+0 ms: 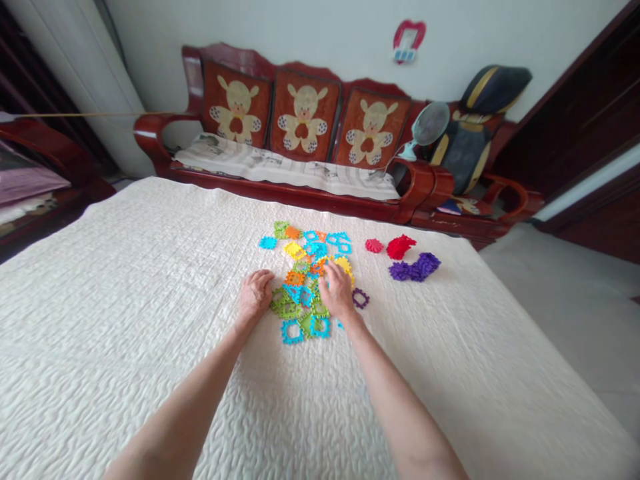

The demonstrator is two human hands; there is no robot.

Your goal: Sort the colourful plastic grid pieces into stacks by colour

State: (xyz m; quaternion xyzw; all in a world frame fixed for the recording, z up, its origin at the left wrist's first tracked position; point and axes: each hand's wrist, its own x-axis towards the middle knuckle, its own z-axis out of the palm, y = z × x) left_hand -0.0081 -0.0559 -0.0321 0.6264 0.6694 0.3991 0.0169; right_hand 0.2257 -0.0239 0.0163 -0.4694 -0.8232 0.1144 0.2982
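Observation:
A loose pile of flat toothed plastic tiles (304,267) in blue, green, yellow and orange lies on a cream quilted cover (150,280). My left hand (255,293) rests curled at the pile's left edge, its fingers bent down beside green tiles. Over the pile's right side my right hand (336,291) has its fingers pinched down among orange and yellow tiles; what they grip is hidden. A lone purple tile (360,298) lies just right of that hand.
Sorted heaps sit to the right: red tiles (399,247) and purple tiles (415,269). Behind the cover stands a dark red wooden sofa (300,133) with bear cushions, a small fan (427,127) and a bag on its right end.

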